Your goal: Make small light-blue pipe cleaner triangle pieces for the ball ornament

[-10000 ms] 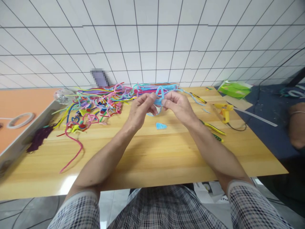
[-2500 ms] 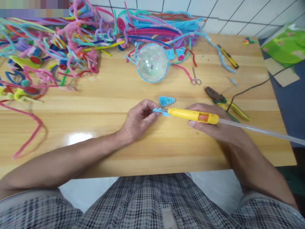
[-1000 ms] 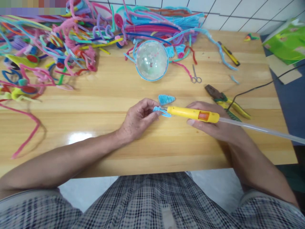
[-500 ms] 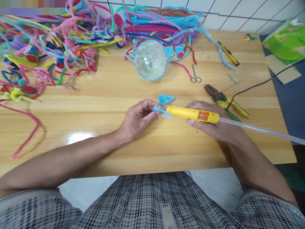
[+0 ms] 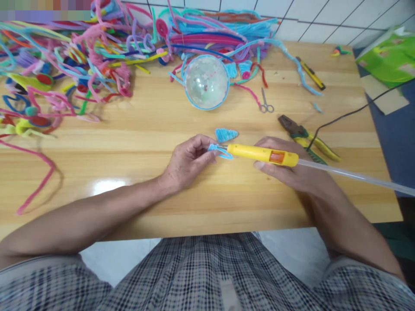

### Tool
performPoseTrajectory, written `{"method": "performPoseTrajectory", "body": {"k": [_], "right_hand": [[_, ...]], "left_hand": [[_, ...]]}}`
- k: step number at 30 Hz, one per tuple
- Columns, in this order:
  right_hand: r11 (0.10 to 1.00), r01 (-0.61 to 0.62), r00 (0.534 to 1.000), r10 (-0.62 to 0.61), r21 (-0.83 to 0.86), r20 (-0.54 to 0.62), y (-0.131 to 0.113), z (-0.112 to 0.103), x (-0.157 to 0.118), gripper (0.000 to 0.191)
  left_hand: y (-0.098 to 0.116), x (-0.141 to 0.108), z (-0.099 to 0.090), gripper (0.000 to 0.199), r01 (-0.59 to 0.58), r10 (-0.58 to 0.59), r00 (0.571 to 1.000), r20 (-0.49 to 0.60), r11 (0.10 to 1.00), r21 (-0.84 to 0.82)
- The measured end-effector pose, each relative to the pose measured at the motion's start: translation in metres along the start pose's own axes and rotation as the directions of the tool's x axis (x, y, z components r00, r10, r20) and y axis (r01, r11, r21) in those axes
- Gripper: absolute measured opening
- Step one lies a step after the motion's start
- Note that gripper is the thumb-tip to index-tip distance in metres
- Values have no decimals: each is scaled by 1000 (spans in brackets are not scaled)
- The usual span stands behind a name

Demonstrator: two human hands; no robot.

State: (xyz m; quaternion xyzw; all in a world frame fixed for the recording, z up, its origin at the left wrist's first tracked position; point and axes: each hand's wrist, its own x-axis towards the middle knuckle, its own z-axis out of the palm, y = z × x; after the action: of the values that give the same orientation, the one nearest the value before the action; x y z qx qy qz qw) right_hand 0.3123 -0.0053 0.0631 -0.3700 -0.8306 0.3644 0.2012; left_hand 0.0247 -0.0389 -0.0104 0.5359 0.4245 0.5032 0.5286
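Between the thumb and fingers of my left hand (image 5: 186, 164) is a small bent piece of light-blue pipe cleaner (image 5: 228, 156). My right hand (image 5: 300, 170) is wrapped round a yellow hot glue gun (image 5: 253, 153), with a clear glue stick (image 5: 353, 175) trailing out of its back end. The metal nozzle of the gun meets the blue piece at my left fingertips; whether glue is coming out is too small to see. Just beyond, a flat tapered blue piece (image 5: 226, 135) of wound pipe cleaner lies on the wooden table (image 5: 136, 155).
A clear bowl (image 5: 206, 82) with a blue rim stands ahead. Small scissors (image 5: 266, 101), pliers (image 5: 309, 138) and a yellow cutter knife (image 5: 310, 73) lie to the right, near a black cord (image 5: 348, 115). Heaped pipe cleaners (image 5: 106, 56) fill the back left.
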Motion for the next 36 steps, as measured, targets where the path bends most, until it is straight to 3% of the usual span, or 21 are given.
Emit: {"method": "performPoseTrajectory", "body": {"k": [22,36], "right_hand": [[998,-1,1000,1,-62,-4,-1,1,-2,13],[999,-33,999,32,-14,-26,-3,1,-3,14]], "left_hand": [[-1,0,0,41,-11,11,1000,-3,1000,-22],[0,0,-1,47,-8,8,1000,21,1000,-8]]}}
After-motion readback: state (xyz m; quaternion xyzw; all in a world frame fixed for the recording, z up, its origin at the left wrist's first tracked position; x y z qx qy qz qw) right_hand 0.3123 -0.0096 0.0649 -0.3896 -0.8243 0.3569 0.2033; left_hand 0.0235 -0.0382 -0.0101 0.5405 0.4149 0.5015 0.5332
